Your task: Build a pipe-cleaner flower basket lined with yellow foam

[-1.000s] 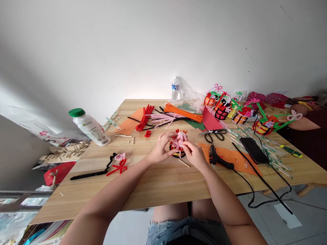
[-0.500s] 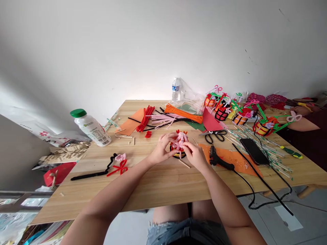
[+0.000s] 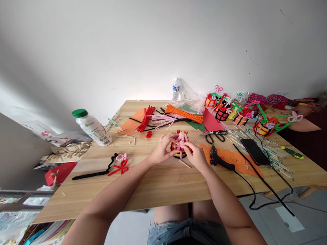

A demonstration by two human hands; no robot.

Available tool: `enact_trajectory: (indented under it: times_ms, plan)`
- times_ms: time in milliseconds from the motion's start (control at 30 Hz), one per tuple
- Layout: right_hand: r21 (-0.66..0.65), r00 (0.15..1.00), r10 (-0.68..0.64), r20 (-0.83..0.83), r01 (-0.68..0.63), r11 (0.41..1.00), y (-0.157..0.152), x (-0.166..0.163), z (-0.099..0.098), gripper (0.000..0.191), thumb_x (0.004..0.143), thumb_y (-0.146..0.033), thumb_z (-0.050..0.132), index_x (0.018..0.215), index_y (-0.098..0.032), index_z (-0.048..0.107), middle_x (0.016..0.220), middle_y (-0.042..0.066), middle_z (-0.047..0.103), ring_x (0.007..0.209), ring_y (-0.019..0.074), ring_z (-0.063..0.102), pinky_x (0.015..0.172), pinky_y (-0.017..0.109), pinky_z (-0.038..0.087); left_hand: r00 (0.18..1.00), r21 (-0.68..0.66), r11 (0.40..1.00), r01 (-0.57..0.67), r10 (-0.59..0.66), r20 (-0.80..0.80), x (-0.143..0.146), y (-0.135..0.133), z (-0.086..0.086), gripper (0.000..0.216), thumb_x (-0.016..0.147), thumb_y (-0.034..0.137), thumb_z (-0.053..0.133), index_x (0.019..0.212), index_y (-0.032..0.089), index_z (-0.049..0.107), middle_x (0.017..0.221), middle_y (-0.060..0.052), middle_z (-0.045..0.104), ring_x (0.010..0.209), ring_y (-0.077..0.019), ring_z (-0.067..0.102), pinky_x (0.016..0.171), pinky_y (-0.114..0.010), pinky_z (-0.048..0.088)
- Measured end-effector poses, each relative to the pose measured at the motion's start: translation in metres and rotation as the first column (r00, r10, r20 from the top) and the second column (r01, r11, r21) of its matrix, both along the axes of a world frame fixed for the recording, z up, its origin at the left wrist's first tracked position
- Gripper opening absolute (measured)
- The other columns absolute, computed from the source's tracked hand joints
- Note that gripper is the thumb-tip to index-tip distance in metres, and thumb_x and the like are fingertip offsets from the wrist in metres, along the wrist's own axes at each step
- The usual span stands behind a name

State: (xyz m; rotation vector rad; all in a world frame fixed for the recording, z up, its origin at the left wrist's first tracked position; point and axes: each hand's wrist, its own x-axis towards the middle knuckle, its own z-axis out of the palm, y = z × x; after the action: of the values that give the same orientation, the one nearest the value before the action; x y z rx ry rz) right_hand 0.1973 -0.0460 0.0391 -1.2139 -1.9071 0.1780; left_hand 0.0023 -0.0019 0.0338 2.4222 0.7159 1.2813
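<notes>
A small pipe-cleaner basket (image 3: pixel 179 145) with pink and red flowers stands on the wooden table (image 3: pixel 163 180), near its middle. My left hand (image 3: pixel 162 148) curls around the basket's left side, fingers closed on it. My right hand (image 3: pixel 195 154) pinches the pink flower on the basket's right side. A short wooden stick (image 3: pixel 184 164) lies just in front of my hands.
A black glue gun (image 3: pixel 220 160) with its cord lies on orange paper right of my hands, with scissors (image 3: pixel 214 135) and a phone (image 3: pixel 253 150) beyond. Bundles of pipe cleaners (image 3: pixel 182 113), finished baskets (image 3: pixel 222 110), two bottles (image 3: pixel 91 127) and another person's arm (image 3: pixel 304 124) lie farther off.
Both hands stay on the basket; the fingers shift only slightly around the pink flower. The view has drifted a little.
</notes>
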Motion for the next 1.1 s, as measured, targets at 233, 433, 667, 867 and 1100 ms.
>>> enact_trajectory:
  times_ms: [233,433,667,867,1100]
  plan:
    - [0.008,1.000,-0.007,0.013,0.007,1.000,-0.0004,0.0000,0.0005,0.024,0.094,-0.030,0.046,0.095,-0.021,0.068,0.079,0.005,0.074,0.061,0.0150,0.063,0.059,0.023,0.044,1.000,-0.007,1.000,-0.003,0.003,-0.002,0.0001,-0.0006,0.0006,0.032,0.083,0.042,0.065,0.104,0.021,0.053,0.132,-0.014,0.056,0.129,-0.0269,0.047,0.107,-0.049,0.032]
    - [0.032,1.000,-0.001,-0.002,0.001,0.999,-0.0005,-0.0007,-0.0026,0.021,0.094,-0.028,0.048,0.096,-0.021,0.067,0.078,0.005,0.073,0.060,0.0141,0.063,0.058,0.022,0.043,1.000,0.022,1.000,0.003,-0.003,0.004,-0.0003,0.0000,-0.0003,0.032,0.083,0.037,0.067,0.106,0.021,0.052,0.132,-0.013,0.056,0.130,-0.0263,0.046,0.107,-0.048,0.031]
    - [0.051,0.999,0.026,0.023,-0.027,0.998,-0.0016,0.0026,-0.0005,0.019,0.093,-0.026,0.048,0.097,-0.020,0.066,0.081,0.005,0.073,0.064,0.0147,0.065,0.060,0.023,0.044,1.000,0.031,1.000,0.000,0.000,0.010,-0.0016,0.0021,-0.0023,0.036,0.081,0.040,0.068,0.108,0.022,0.052,0.133,-0.014,0.055,0.131,-0.0283,0.045,0.107,-0.050,0.032]
    - [0.057,0.998,0.045,0.036,-0.047,0.997,-0.0025,0.0046,0.0025,0.018,0.094,-0.026,0.048,0.098,-0.020,0.065,0.081,0.006,0.073,0.065,0.0152,0.065,0.061,0.024,0.044,1.000,0.048,0.999,-0.006,0.005,0.018,-0.0023,0.0029,-0.0029,0.042,0.079,0.045,0.069,0.109,0.020,0.053,0.136,-0.017,0.051,0.129,-0.0299,0.047,0.105,-0.050,0.035]
    - [0.064,0.999,0.052,0.015,-0.053,0.997,-0.0044,0.0049,0.0062,0.017,0.093,-0.025,0.049,0.099,-0.020,0.064,0.080,0.005,0.072,0.061,0.0139,0.063,0.058,0.024,0.044,1.000,0.052,0.999,-0.010,0.009,0.011,-0.0038,0.0032,-0.0051,0.049,0.077,0.046,0.070,0.115,0.021,0.050,0.137,-0.017,0.048,0.130,-0.0304,0.044,0.104,-0.050,0.037]
